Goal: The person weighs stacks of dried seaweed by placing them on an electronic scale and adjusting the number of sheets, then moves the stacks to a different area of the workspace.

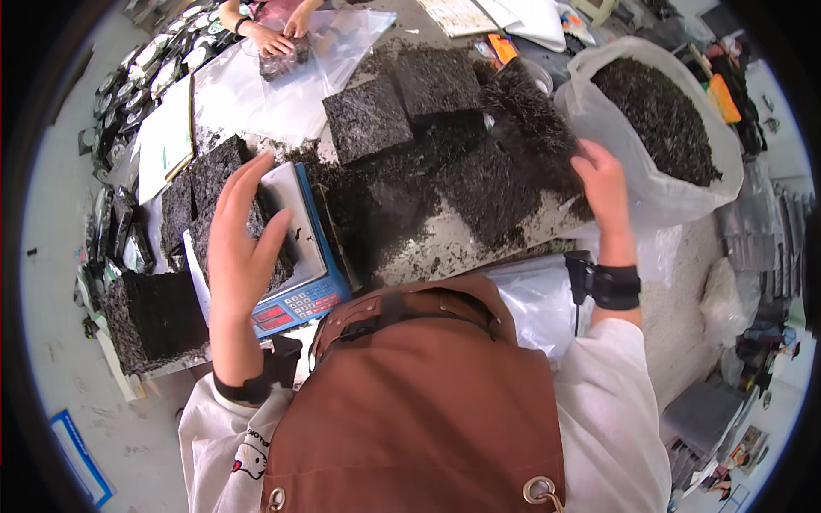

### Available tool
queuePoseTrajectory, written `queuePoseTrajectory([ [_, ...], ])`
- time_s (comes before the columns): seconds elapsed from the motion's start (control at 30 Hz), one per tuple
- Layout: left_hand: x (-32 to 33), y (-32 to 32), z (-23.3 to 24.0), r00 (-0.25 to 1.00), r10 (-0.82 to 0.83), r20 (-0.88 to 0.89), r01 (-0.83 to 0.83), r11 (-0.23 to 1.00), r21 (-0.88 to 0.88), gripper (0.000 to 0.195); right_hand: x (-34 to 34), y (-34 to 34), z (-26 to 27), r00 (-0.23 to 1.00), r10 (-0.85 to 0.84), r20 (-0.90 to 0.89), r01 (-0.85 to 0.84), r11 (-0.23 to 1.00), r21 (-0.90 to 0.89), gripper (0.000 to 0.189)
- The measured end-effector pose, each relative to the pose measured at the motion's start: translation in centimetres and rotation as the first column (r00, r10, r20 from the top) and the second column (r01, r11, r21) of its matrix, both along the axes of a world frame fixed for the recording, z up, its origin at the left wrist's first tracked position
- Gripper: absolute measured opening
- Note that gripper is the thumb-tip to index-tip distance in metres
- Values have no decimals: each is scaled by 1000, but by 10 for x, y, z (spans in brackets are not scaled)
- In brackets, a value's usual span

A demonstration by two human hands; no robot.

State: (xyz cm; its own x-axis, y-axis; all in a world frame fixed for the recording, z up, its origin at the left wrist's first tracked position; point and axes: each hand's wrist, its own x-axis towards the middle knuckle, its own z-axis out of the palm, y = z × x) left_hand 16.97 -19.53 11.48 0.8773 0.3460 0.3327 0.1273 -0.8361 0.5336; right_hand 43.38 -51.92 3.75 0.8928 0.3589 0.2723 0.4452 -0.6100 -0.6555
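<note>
My right hand (604,186) grips the near corner of a thick, rough dark stack of what looks like dried seaweed sheets (529,122), blurred and tilted at the table's right side. Over the blue digital scale (312,256), my left hand (238,256) is spread with thumb and fingers apart. It holds nothing that I can see. Beneath and behind it, partly hidden, is a dark stack of seaweed sheets (277,272) on the scale's pan. Several more square seaweed stacks (369,118) lie across the middle of the table among loose crumbs.
A large clear plastic bag (577,83) of loose dark seaweed stands at the right. Across the table, a person's hands (272,42) press a dark block on plastic film (244,96). Many packed bags (151,64) line the far left. A tall seaweed stack (154,320) sits at the left corner.
</note>
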Motion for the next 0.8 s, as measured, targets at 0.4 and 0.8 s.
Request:
queuePoseTrajectory([
  [0.4, -68, 79, -36, 862, 484, 150, -67, 402, -913, 26, -92, 217, 21, -106, 910, -401, 28, 406, 913, 55],
  [0.8, -75, 89, -151, 822, 539, -184, -445, 809, 383, 44, -187, 319, -48, 233, 539, -810, -271, 836, 478, 29],
])
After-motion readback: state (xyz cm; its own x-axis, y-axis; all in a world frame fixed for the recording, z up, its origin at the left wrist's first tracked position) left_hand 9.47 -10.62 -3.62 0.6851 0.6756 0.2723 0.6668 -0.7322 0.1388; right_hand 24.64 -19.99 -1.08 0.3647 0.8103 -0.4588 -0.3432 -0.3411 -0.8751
